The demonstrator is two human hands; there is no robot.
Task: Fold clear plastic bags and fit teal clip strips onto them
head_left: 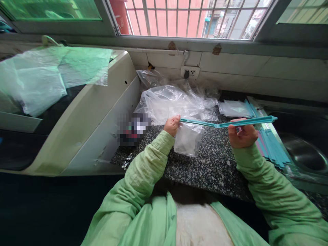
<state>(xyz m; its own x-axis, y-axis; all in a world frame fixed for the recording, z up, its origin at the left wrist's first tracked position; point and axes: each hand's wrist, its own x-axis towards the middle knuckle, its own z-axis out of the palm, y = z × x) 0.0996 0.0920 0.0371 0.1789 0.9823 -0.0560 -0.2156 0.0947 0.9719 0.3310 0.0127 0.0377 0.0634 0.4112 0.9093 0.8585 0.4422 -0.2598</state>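
A long teal sealing clip (228,122) is held level above the speckled bench (212,167), stretched between both hands. The left hand (172,125) is closed on the clip's left end, and with it the mouth of a small clear bag (188,138) is pinched, the bag hanging just below the fingers. The right hand (242,135) is clamped on the clip from underneath, thumb on top, with the clip's free end jutting out past it. Beyond the left hand, a heap of crumpled plastic bags (174,100) is seen. Just outside the right hand, a stack of teal clips (273,147) is laid beside a steel sink (304,153).
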